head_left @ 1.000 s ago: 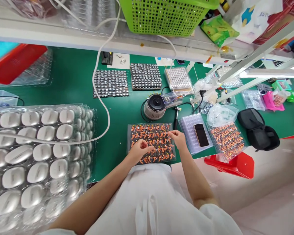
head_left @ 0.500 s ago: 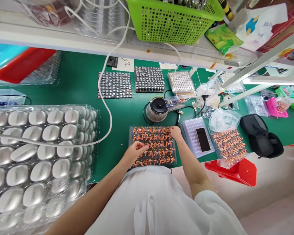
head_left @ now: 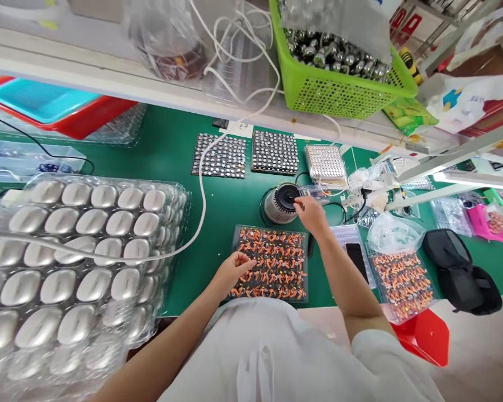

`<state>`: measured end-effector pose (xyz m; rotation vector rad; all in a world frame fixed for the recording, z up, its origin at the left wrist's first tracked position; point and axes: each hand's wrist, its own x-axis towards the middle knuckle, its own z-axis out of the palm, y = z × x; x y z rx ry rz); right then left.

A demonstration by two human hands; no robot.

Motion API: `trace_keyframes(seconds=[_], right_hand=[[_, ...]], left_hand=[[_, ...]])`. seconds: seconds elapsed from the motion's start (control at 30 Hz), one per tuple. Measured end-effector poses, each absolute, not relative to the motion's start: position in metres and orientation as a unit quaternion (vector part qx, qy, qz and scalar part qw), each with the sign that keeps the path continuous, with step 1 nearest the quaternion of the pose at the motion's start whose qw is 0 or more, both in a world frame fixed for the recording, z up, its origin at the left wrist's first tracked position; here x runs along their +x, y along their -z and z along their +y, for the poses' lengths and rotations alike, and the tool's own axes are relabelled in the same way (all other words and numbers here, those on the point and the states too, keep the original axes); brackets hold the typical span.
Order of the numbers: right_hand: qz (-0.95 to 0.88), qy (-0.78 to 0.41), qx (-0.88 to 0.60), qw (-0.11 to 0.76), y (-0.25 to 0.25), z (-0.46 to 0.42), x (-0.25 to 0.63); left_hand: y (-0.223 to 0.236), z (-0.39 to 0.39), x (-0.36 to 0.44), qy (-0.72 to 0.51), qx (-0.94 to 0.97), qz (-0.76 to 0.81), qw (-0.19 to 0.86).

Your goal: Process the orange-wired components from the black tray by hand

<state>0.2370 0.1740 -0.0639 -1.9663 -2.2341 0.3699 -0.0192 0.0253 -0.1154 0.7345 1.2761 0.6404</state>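
My left hand point(head_left: 231, 273) is over the left part of a dark tray point(head_left: 237, 237) filled with rows of small orange parts point(head_left: 272, 262). Its thumb and fingertips are pinched together; anything between them is too small to make out. My right hand point(head_left: 312, 215) reaches beyond the tray to a round grey device point(head_left: 273, 209) with a black disc top point(head_left: 287, 195), which looks like a tape dispenser. The right fingertips are closed at the disc's right edge, and what they hold, if anything, does not show.
Stacked clear trays of silver oval cases point(head_left: 94, 220) fill the left. At the back lie two dark grids of small parts point(head_left: 274, 152) and a white one point(head_left: 324, 162). A phone point(head_left: 355, 259), another orange-part tray point(head_left: 402, 279) and a black pouch point(head_left: 461, 273) lie right. A white cable point(head_left: 201, 195) hangs in front.
My right hand has moved from the tray's upper right corner up to the round device. My left hand stays pinched over the tray. The camera view has shifted, too.
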Motion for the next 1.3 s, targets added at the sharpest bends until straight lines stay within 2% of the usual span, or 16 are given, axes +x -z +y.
trace_keyframes(seconds=[0.2,0.37,0.47,0.57,0.7,0.8,0.9,1.0,1.17,1.3], right_hand=[[-0.847,-0.102,-0.516,-0.070,0.047,0.272,0.197],[-0.876,-0.100,-0.428,-0.200,0.050,0.319,0.164],[-0.883,-0.096,-0.391,-0.242,0.054,0.329,0.151],[-0.892,-0.090,-0.370,-0.244,0.054,0.328,0.149],[-0.906,-0.093,-0.360,-0.204,0.043,0.301,0.170],[-0.913,-0.113,-0.372,-0.123,0.034,0.252,0.195],[-0.873,-0.207,-0.431,0.096,0.040,0.182,0.217],[-0.781,-0.296,-0.508,0.211,0.060,0.109,0.231],[-0.627,-0.362,-0.630,0.279,0.103,0.012,0.230],[-0.570,-0.414,-0.653,0.277,0.122,-0.036,0.215]], left_hand=[[0.122,0.025,-0.023,-0.290,0.324,0.567,0.700],[0.119,0.026,-0.040,-0.303,0.298,0.584,0.692],[0.117,0.026,-0.049,-0.312,0.276,0.601,0.682],[0.118,0.025,-0.053,-0.313,0.270,0.606,0.680],[0.123,0.024,-0.050,-0.296,0.305,0.608,0.670],[0.129,0.023,-0.046,-0.284,0.340,0.611,0.656],[0.139,0.023,-0.045,-0.274,0.383,0.618,0.630],[0.155,0.028,-0.048,-0.257,0.441,0.639,0.575],[0.181,0.047,-0.051,-0.198,0.543,0.684,0.444],[0.197,0.061,-0.043,-0.133,0.617,0.680,0.373]])
